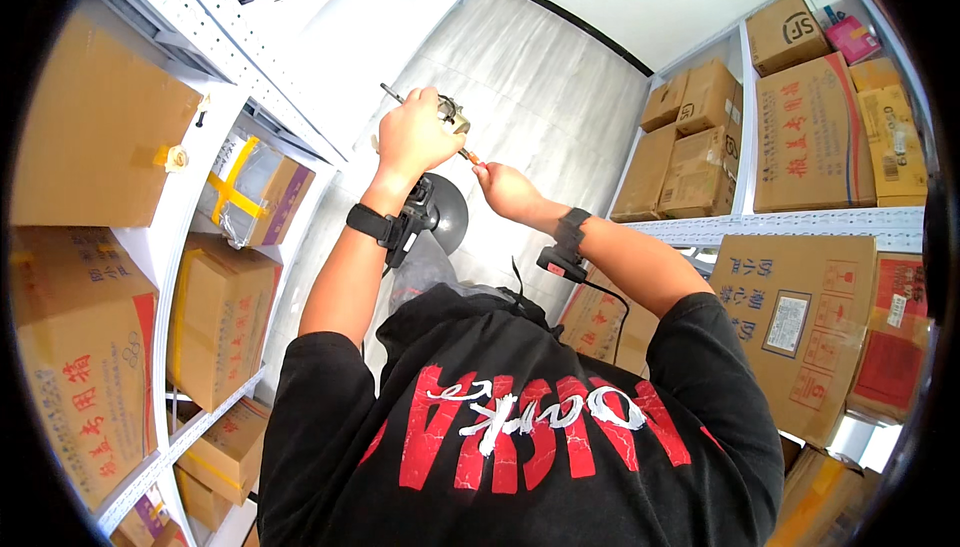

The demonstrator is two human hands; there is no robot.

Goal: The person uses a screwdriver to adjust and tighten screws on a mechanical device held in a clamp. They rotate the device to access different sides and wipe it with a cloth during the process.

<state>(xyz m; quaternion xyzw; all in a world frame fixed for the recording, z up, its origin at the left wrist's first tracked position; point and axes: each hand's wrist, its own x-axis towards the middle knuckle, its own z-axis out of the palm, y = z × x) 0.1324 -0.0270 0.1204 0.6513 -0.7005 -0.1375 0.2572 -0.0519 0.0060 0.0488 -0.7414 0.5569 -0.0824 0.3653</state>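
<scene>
Several cartons point(815, 127) bear red print point(812, 152); left grip point(412, 137) closed round shiny metal part point(455, 119), right grip point(510, 193) pinching slim orange-ended tool point(469, 157).

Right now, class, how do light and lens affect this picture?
Head view: the long white metal shelf post at left bends toward the rim, and the corners go black; the smooth white tabletop is nearly washed out; the shiny metal part at the left hand is too small to judge for focus.

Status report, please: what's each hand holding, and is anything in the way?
Left hand: holding metallic part. Right hand: pinching slim orange item. Nothing visibly blocking; cardboard boxes sit on side shelves, apart from hands.
</scene>
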